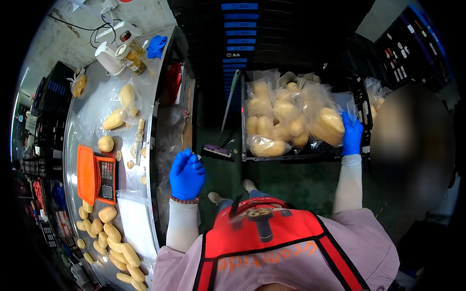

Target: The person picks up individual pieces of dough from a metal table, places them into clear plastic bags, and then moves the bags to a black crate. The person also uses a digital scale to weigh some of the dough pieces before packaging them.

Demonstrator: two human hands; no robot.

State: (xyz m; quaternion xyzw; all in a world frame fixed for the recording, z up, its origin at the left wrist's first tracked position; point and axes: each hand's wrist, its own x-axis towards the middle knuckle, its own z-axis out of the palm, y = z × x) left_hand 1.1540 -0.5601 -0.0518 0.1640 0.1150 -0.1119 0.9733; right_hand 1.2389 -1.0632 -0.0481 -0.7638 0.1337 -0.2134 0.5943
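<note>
My right hand [353,136], in a blue glove, grips the edge of a clear plastic bag of peeled potatoes [329,125] at the right end of a black crate [272,159]. Several more bagged potatoes [284,106] fill that crate. My left hand [186,174], gloved in blue too, is raised between the steel table [150,97] and the crate. Its fingers are curled in, and a tiny thing shows at their tips; I cannot make out what it is. On the table, loose peeled potatoes [113,233] lie near an orange-topped scale [86,177].
Two potatoes in an unsealed-looking bag [127,99], jars [131,59] and a white kettle [108,58] stand farther back on the table. A broom [229,106] leans between table and crate. Stacked black crates [286,34] rise behind. A large blurred shape [412,155] is at right.
</note>
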